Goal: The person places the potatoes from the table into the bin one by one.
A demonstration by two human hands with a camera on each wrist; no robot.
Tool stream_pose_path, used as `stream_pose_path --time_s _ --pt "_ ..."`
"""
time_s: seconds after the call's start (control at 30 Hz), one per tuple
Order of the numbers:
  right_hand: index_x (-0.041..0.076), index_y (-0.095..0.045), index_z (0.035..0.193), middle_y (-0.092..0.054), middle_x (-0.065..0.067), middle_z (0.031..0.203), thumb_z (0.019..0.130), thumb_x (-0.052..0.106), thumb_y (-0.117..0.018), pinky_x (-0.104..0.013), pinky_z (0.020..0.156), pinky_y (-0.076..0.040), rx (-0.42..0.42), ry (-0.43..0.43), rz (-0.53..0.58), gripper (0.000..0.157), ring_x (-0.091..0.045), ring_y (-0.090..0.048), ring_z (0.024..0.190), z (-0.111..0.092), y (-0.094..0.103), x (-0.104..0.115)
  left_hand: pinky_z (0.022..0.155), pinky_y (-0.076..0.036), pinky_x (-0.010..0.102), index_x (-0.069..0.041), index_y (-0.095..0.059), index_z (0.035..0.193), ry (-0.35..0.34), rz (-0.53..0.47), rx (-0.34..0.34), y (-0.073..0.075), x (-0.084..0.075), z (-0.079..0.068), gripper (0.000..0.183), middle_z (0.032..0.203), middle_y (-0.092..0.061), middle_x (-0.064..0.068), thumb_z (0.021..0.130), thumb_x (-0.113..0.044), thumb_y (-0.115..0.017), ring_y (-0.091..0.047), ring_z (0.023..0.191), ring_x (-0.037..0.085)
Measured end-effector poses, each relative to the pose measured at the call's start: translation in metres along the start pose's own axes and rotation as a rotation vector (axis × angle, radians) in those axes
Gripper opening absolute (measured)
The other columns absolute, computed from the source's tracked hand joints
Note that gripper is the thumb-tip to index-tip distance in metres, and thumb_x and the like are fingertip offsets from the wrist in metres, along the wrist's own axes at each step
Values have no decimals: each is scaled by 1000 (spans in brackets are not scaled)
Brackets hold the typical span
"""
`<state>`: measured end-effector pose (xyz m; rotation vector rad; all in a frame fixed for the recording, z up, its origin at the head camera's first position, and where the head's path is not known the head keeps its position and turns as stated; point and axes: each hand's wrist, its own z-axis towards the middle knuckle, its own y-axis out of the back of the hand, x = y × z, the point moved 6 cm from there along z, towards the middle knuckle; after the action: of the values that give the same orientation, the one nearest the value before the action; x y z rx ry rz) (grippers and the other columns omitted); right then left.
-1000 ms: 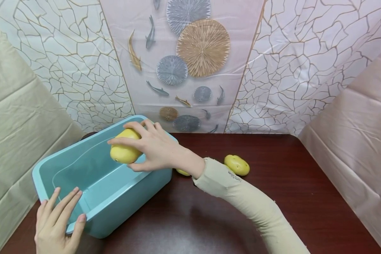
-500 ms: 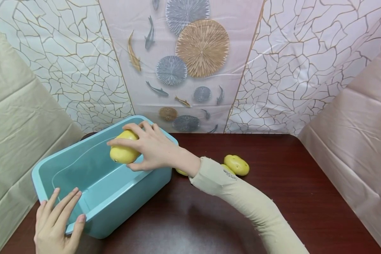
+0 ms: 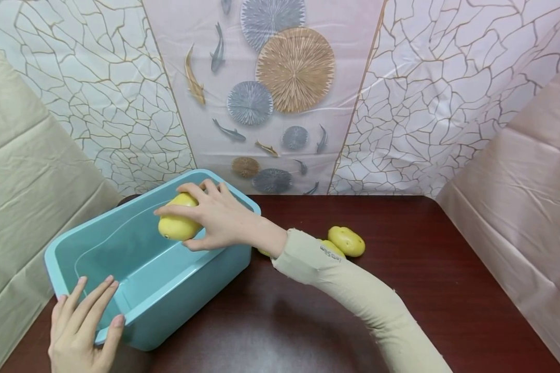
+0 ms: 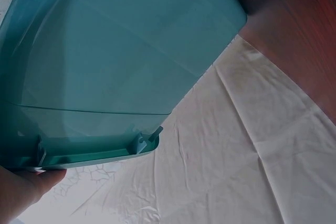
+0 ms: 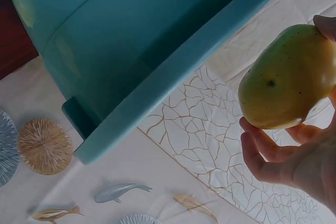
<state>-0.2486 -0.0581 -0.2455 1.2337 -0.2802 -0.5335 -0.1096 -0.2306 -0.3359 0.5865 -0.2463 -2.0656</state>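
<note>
Yellow potato [image 3: 176, 227] grasped in bent fingers, a person's right hand [image 3: 226, 215] hovers over a teal bin [image 3: 191, 298] while the left hand [image 3: 81, 329] rests, fingers extended, on its near end.

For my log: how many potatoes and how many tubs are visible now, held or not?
Yellow potatoes: 4 (1 in the right hand, 3 on the table, two of those partly hidden)
Blue tub: 1
Total: 5
</note>
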Motion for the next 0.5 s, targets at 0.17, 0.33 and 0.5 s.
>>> stream_pose_path --time_s 0.17,0.33,0.5 --pt "43 -38 130 -33 -2 134 74 47 -58 -32 74 -30 35 -14 9 59 -21 -37 102 3 -6 -1 106 -20 42 -4 -63 111 -9 -2 -6 0 0 0 47 123 -57 -4 86 -41 -49 -41 126 23" --pt "44 -37 130 -33 -2 134 74 46 -58 -31 72 -30 71 -25 11 60 -21 -37 101 7 -10 -1 106 -21 41 -4 -64 110 -17 -5 -15 1 1 0 47 123 -58 -4 86 -42 -49 -42 126 24" --pt "44 -37 130 -35 -1 133 74 46 -58 -30 72 -29 98 -31 -2 60 -20 -37 99 9 -13 1 106 -21 41 -4 -64 110 -19 -7 -16 0 1 0 47 123 -58 -4 86 -42 -49 -42 126 24"
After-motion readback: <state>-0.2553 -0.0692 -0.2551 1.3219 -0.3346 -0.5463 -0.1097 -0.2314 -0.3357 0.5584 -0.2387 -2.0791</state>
